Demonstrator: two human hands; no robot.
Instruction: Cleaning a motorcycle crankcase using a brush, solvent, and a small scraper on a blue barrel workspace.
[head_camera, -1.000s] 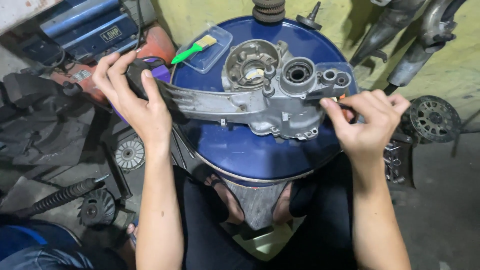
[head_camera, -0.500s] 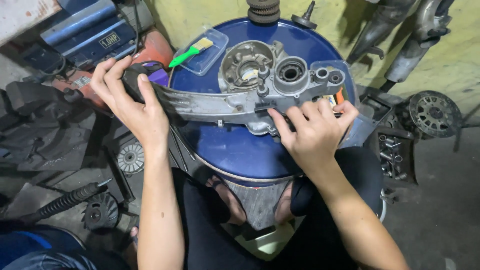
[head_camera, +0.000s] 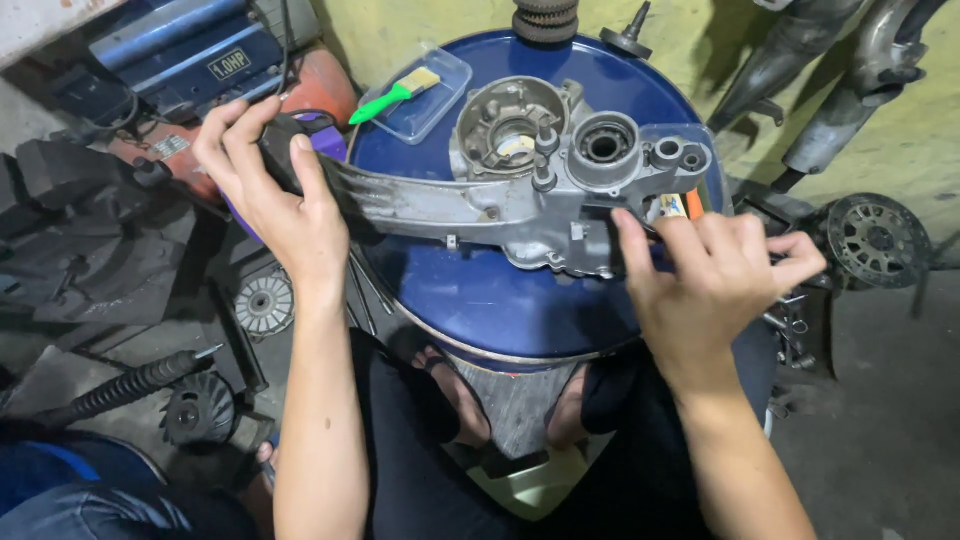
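A grey metal engine casing with a long arm lies across the top of a blue drum. My left hand grips the dark end of the casing's arm at the drum's left edge. My right hand rests at the casing's right end, fingers spread over its edge. A small orange-and-white object shows just above those fingers; whether the hand holds it I cannot tell.
A clear plastic tray with a green-handled brush sits at the drum's back left. Engine parts lie on the floor: a round disc, a black fan wheel, a spring shock, a wheel hub. A blue machine stands at the back left.
My right hand swung in from the casing's right tip over its lower right side, then drew back to the right edge. My left hand kept its grip on the arm end.
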